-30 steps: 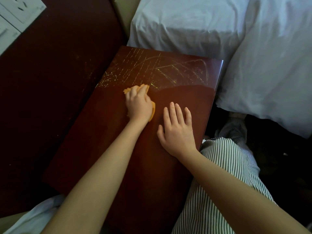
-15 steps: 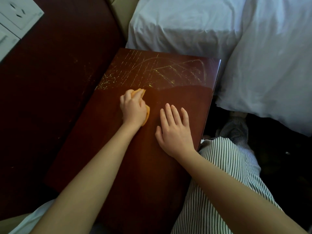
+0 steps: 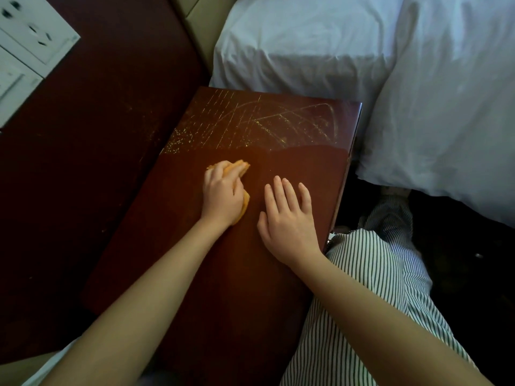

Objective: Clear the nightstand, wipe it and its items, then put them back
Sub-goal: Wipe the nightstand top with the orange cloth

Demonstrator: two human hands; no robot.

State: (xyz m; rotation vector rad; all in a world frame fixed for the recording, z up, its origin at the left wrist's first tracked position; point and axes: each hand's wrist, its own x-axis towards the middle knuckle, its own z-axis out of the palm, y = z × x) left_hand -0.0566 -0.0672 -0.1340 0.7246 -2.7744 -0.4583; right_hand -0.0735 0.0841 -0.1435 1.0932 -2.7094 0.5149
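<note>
Now, cloth (image 3: 239,166): orange, bunched under left hand (image 3: 223,197); one end pokes out past the fingers (image 3: 213,176), another edge shows on the thumb side by the palm.
Cloth position: on nightstand (image 3: 195,274) top, about mid-surface, just below the streaked band.
Left hand: fingers curled down over cloth, holding it against the wood.
Right hand (image 3: 288,221): flat on the top just beside the left, fingers straight, slightly spread, holding nothing.
Nightstand: dark red-brown, glossy; pale streaks (image 3: 264,121) and specks across far part.
Surroundings: white bed (image 3: 306,45) beyond and right; striped trousers (image 3: 370,274) at right edge; white socket panel (image 3: 30,32) upper left.
</note>
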